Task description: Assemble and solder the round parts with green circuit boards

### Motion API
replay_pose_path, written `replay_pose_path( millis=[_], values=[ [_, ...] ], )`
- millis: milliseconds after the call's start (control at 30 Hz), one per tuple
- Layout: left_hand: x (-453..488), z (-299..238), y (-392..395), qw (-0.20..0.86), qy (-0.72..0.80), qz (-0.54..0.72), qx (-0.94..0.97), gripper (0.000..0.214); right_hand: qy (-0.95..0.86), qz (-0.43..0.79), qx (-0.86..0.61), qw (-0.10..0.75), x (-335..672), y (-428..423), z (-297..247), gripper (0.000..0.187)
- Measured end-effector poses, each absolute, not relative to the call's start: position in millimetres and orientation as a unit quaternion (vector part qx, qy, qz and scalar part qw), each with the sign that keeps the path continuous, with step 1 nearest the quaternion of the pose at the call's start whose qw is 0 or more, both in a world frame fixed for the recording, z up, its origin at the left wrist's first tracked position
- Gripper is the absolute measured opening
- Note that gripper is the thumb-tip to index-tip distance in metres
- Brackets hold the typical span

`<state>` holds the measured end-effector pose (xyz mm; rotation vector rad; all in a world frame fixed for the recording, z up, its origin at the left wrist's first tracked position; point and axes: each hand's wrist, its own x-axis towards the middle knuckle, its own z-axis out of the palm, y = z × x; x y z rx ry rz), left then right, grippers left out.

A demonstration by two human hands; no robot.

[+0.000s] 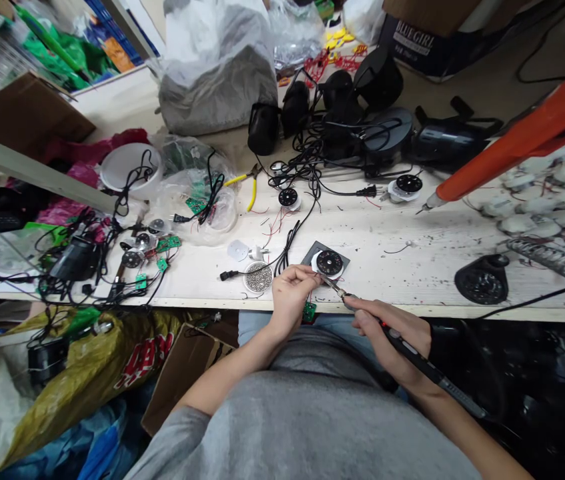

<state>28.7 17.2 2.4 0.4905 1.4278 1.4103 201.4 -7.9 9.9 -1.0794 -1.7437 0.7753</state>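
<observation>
My right hand (392, 333) is closed round a soldering iron (412, 353) with a black handle. Its metal tip points left and meets the edge of a white round part with a black LED disc (329, 263), which lies on a grey square plate (346, 261). At that same edge the fingers of my left hand (292, 293) are pinched together; what is between them is too small to make out. Just below, a small green circuit board (309, 311) with reddish wires sits at the table edge. A bowl of small metal screws (258, 277) stands left of my left hand.
An orange electric screwdriver (512, 143) hangs in from the right. Yellow-handled cutters (249, 183), black cables (312, 140) and black lamp housings (295, 103) lie toward the back. A coiled iron stand (557, 259) and a black round housing (482, 280) are at the right.
</observation>
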Motion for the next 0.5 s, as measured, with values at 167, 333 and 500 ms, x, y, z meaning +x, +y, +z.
replay_pose_path(
  millis=[167, 333, 500],
  values=[
    [28, -1, 17, 0.51, 0.596, 0.581, 0.216, 0.026, -0.707, 0.325, -0.439, 0.45, 204, -10, 17, 0.022],
    [28, -5, 17, 0.511, 0.591, 0.587, 0.213, 0.029, -0.708, 0.322, -0.432, 0.456, 214, -18, 29, 0.024],
    [28, -5, 17, 0.525, 0.581, 0.588, 0.203, 0.031, -0.72, 0.256, -0.406, 0.501, 222, -14, 31, 0.03]
  ],
)
